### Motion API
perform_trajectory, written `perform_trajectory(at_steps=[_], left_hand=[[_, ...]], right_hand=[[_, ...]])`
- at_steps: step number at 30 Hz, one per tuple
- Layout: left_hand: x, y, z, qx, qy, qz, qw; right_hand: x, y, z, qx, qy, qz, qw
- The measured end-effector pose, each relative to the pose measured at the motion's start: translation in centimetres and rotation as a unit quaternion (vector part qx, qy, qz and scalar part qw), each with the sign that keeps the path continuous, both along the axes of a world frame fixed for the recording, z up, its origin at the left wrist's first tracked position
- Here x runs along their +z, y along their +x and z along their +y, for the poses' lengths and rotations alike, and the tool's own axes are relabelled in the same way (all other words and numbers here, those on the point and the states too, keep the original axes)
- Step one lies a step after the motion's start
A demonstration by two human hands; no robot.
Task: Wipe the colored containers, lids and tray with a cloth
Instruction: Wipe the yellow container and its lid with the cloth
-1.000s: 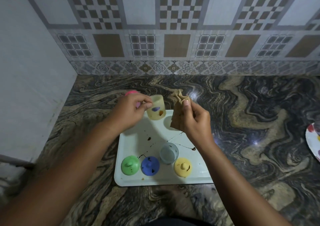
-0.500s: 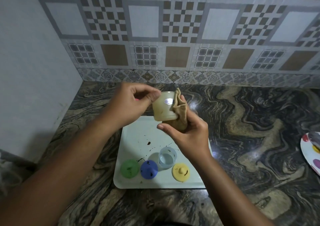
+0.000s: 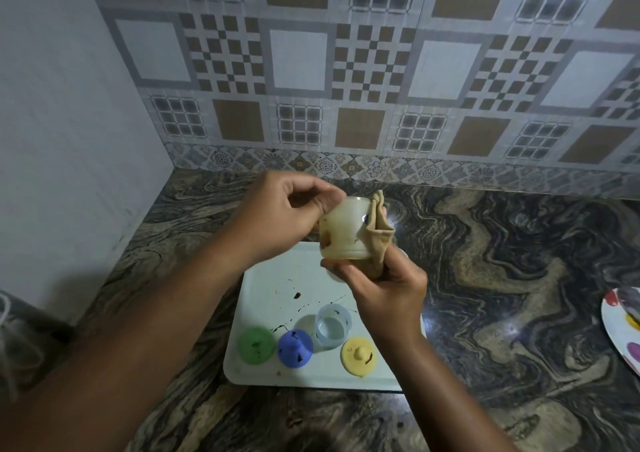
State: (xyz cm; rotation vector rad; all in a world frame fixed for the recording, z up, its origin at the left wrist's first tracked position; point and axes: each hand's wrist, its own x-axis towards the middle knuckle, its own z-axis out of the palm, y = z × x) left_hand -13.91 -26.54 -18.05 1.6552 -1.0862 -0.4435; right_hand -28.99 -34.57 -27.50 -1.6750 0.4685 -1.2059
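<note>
My left hand (image 3: 287, 216) pinches the rim of a pale yellow container (image 3: 346, 233) held in the air above the white tray (image 3: 270, 292). My right hand (image 3: 384, 285) grips a tan cloth (image 3: 377, 233) and holds it against the container's right side, with the thumb under its base. On the tray stand a light blue container (image 3: 332, 327), a green lid (image 3: 257, 344), a blue lid (image 3: 295, 347) and a yellow lid (image 3: 358, 351). Dark stains mark the tray and lids.
The tray lies on a dark marbled counter (image 3: 502, 278) in a corner, with a plain wall on the left and a tiled wall behind. A plate with colored spots (image 3: 623, 323) sits at the right edge.
The yellow container was lifted off the tray by my left hand and tilted. My right hand brought the cloth against its side. The camera view tipped upward.
</note>
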Motion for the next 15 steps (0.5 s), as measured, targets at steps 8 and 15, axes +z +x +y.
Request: perform_trajectory(at_steps=[8, 15], left_hand=[[0.7, 0.0, -0.5, 0.016, 0.017, -0.022, 0.999], [1.5, -0.1, 0.0, -0.039, 0.003, 0.029, 0.999]], right_hand=[[0.2, 0.3, -0.4, -0.043, -0.093, 0.011, 0.995], [1.3, -0.5, 0.2, 0.009, 0.05, -0.058, 0.997]])
